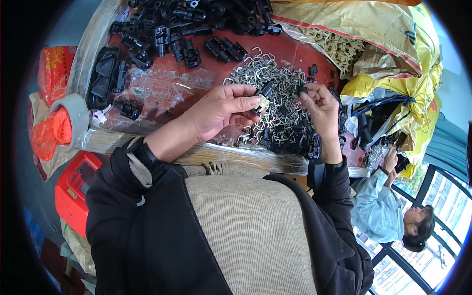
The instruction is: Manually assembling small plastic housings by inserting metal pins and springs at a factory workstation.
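Observation:
My left hand [223,109] is closed on a small black plastic part [266,90] with a cream-coloured piece [262,104] against it, held over the work table. To its right, my right hand [322,105] pinches a small black plastic piece [301,90] between thumb and fingertips. Beneath and between both hands spreads a heap of bent metal wire hooks [282,78]. Small black pieces [287,138] lie along the near side of that heap, by the table's front edge.
Black plastic assemblies [182,34] are piled at the back left, beside a black tray [103,78]. A yellow woven sack [354,24] holds cream parts [332,49] at the back right. A tape roll [73,115] with red plastic sits left. A co-worker [383,206] works at right.

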{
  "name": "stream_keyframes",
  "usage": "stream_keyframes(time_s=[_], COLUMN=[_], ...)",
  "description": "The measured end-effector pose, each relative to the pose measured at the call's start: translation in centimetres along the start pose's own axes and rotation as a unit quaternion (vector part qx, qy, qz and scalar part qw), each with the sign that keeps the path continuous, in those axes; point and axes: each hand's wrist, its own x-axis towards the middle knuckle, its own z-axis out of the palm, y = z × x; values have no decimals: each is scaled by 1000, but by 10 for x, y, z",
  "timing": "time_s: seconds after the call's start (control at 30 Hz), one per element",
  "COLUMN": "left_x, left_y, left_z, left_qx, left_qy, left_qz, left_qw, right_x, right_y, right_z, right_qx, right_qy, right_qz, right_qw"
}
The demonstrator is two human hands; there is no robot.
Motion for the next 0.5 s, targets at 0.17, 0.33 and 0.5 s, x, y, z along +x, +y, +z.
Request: stream_keyframes(time_s=[0.17, 0.33, 0.5], left_x=[1, -1, -1], left_y=[0, 1, -1], left_z=[-2, 1, 1], left_qx=[6, 6, 17], left_qy=[7, 12, -3], left_qz=[9, 8, -4], left_qw=[1000, 1000, 1000], right_x=[-10, -19, -16], right_y=[-20, -32, -45], right_z=[20, 38, 55], right_qx=[72, 37, -41], right_qy=[-33, -26, -12], right_qz=[-17, -144, -252], right_qw=[997, 989, 967])
